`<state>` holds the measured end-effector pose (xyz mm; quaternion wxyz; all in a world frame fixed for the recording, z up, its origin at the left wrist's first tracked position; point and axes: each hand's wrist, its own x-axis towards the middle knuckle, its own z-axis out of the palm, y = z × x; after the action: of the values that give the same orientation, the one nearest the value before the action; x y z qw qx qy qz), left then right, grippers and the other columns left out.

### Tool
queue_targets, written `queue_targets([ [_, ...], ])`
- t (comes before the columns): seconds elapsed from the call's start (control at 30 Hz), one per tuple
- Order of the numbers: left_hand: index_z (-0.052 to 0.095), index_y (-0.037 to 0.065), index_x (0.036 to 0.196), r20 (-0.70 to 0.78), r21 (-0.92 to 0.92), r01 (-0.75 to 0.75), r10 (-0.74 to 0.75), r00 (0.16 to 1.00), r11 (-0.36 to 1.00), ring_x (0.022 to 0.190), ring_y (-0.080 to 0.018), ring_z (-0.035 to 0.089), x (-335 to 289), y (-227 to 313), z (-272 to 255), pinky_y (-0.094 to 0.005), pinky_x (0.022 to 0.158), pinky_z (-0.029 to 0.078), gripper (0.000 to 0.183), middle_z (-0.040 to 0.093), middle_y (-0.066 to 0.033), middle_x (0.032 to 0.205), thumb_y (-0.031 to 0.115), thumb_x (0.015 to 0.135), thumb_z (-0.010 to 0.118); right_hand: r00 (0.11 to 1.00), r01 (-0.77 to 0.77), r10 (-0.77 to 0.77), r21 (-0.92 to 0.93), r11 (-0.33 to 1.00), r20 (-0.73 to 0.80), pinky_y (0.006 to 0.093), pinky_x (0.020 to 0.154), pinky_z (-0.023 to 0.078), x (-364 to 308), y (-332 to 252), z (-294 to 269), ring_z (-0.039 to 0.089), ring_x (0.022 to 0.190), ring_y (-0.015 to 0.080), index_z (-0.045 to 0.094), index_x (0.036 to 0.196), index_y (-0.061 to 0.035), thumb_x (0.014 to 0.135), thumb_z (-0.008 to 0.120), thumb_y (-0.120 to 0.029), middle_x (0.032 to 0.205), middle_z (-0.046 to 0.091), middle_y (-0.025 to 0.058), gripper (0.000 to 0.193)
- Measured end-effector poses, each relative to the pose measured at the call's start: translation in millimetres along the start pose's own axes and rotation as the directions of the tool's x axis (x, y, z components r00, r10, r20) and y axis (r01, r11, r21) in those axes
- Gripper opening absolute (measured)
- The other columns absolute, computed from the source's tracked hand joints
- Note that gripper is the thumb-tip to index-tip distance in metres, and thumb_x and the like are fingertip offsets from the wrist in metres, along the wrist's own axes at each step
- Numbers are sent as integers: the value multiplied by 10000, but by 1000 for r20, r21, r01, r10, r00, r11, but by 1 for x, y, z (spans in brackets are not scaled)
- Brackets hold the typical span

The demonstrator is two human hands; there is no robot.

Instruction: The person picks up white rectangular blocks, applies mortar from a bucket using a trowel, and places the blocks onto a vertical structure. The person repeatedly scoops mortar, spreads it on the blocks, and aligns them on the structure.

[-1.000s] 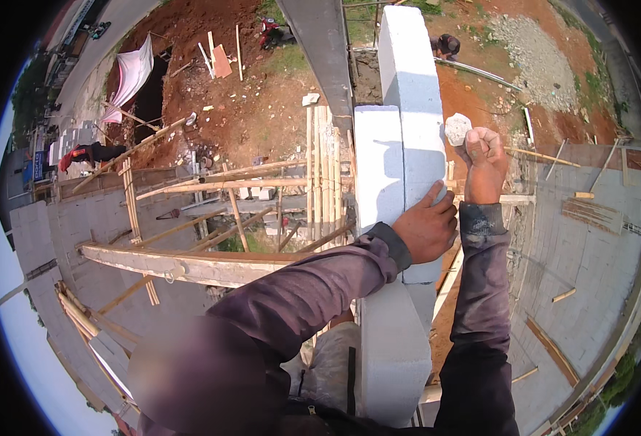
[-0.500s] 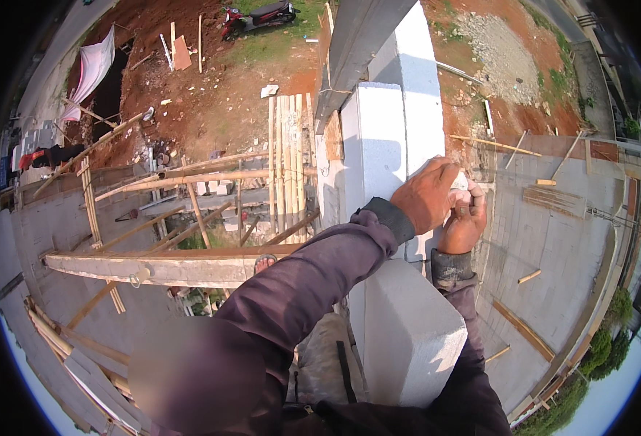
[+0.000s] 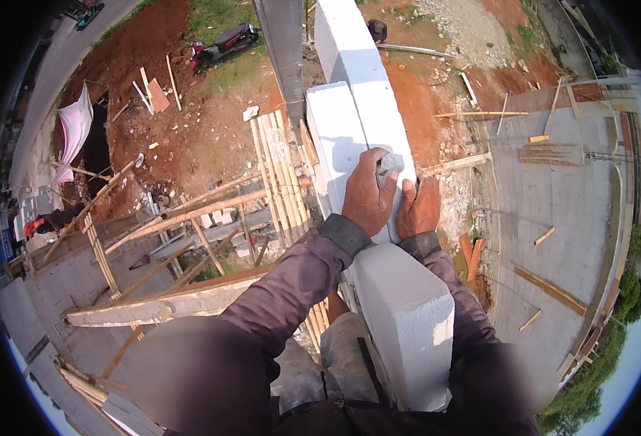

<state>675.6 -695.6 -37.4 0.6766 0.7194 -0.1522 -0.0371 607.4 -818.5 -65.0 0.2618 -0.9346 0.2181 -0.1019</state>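
My left hand [image 3: 367, 195] is closed round a small grey-white chunk of block [image 3: 389, 163], just above the pale lightweight blocks [image 3: 352, 62] of the narrow wall. Beside it, my right hand [image 3: 418, 208] rests at the right edge of the wall, thumb and fingers apart, with nothing visible in it. Its fingertips reach the outer side and are partly out of sight. Nearer to me, a large grey block [image 3: 402, 294] stands between my forearms. Another white block [image 3: 333, 123] adjoins the row on the left.
A grey post [image 3: 280, 54] rises beyond the blocks. Bamboo poles [image 3: 280, 174] and a concrete beam [image 3: 168, 301] lie on the left, well above the ground. At right spreads a lower concrete slab [image 3: 553, 211]. Someone's head [image 3: 377, 30] shows below the wall's far end.
My hands have moved apart. The left now has the chunk alone, and the right has come down to the wall's edge. The whole view has shifted and turned slightly.
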Motion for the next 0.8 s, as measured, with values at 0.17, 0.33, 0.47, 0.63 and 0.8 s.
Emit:
queue_targets([
  [0.17, 424, -23, 1160, -532, -124, 85, -138, 836, 989, 930, -171, 601, 26, -43, -124, -318, 750, 556, 258, 554, -143, 1098, 173, 1012, 504, 993, 0, 14, -121, 993, 116, 508, 889, 389, 1, -12, -8, 491, 1004, 423, 500, 1137, 49, 961, 563, -330, 1073, 508, 220, 422],
  [0.33, 476, -13, 1178, -466, -79, -79, 33, 884, 994, 869, -208, 662, 161, -104, -213, -322, 724, 575, 285, 604, -164, 1099, 150, 966, 572, 989, -50, 71, -157, 986, 133, 498, 924, 372, 3, -24, -16, 479, 1069, 403, 498, 1153, 60, 956, 570, -339, 1136, 507, 230, 451],
  [0.47, 550, 23, 1131, -102, -216, 32, -55, 993, 976, 867, -192, 659, 264, -148, -221, -313, 733, 572, 259, 611, -146, 1087, 170, 936, 637, 986, -27, 45, -110, 994, 161, 504, 953, 347, 5, -26, -17, 473, 1091, 400, 493, 1162, 71, 952, 576, -320, 1145, 504, 237, 451],
  [0.63, 526, -20, 1114, 56, 280, 254, -280, 958, 926, 866, -220, 665, 325, -196, -182, -358, 772, 582, 279, 631, -130, 981, 106, 904, 659, 990, 10, 5, -103, 995, 142, 521, 936, 353, 1, -24, -17, 488, 1065, 405, 464, 1222, 82, 932, 605, -228, 1137, 506, 249, 447],
  [0.8, 586, -1, 1014, 229, 763, -124, -85, 970, 634, 916, -354, 674, 341, -216, -152, -409, 803, 530, 277, 663, -215, 943, 136, 796, 689, 989, 101, -85, -135, 986, 118, 528, 869, 388, 0, -19, -13, 507, 971, 433, 468, 1238, 64, 945, 580, -186, 1102, 506, 264, 402],
])
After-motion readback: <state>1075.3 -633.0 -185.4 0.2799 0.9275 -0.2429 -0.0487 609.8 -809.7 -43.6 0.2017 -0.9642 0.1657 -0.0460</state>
